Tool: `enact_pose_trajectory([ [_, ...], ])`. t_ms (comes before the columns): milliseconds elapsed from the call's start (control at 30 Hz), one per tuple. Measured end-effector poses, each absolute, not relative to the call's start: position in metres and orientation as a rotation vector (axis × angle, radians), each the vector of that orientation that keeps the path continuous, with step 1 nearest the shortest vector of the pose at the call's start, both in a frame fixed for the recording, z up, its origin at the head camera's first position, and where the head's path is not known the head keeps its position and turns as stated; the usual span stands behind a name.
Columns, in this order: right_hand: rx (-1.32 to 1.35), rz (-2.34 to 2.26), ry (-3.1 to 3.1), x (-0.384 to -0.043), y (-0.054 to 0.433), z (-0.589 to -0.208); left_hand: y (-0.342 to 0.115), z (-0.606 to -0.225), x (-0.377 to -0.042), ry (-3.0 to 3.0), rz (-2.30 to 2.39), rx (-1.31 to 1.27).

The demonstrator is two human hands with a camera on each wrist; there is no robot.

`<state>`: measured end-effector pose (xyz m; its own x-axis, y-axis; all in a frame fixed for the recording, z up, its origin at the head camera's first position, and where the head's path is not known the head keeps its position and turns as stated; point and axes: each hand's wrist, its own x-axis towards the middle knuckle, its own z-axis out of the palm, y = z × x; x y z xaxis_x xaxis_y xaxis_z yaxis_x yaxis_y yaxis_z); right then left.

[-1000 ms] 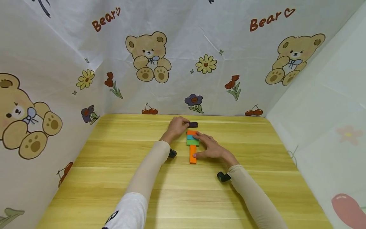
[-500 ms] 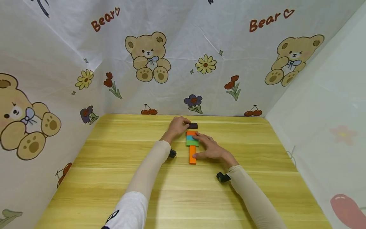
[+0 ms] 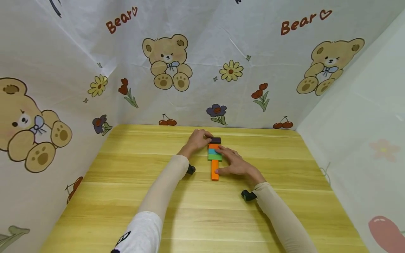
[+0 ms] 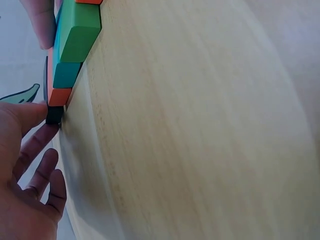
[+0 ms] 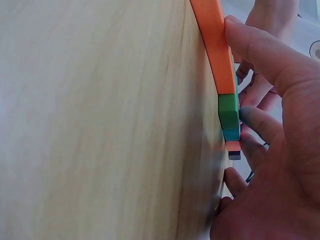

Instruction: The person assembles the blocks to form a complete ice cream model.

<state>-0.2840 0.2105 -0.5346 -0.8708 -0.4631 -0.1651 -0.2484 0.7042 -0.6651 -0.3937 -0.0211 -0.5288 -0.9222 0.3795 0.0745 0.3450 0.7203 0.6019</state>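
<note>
My left hand [image 3: 197, 140] pinches the left end of a dark purple block [image 3: 216, 140] between thumb and index finger. That block lies crosswise against the far side of an orange block [image 3: 213, 146]. Toward me follow a blue block [image 3: 211, 151] and a green block [image 3: 215, 158], also crosswise and touching. A second orange block [image 3: 214, 176] runs lengthwise from the green one, like a handle. Over the row's right side my right hand [image 3: 235, 164] is spread; its fingertips rest on the crosswise blocks and its thumb touches the lengthwise orange block [image 5: 212, 45].
The blocks lie on a wood-grain table [image 3: 202, 218]. A white cloth wall [image 3: 196, 105] with printed bears and flowers rises behind the far table edge, with more walls left and right. Black wrist camera parts [image 3: 248, 195] sit under the forearms.
The dark purple block has come toward me, closing the gap to the crosswise orange block, with my left hand still holding it. My right hand stays in place on the row.
</note>
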Motion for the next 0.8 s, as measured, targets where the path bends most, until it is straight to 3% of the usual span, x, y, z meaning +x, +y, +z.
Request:
enact_pose_trajectory([
  [800,-0.592,-0.965,2.603,-0.2844,0.2128,-0.5324,-0.0191,-0.5303,-0.3904,2.834,0.931,0.703],
])
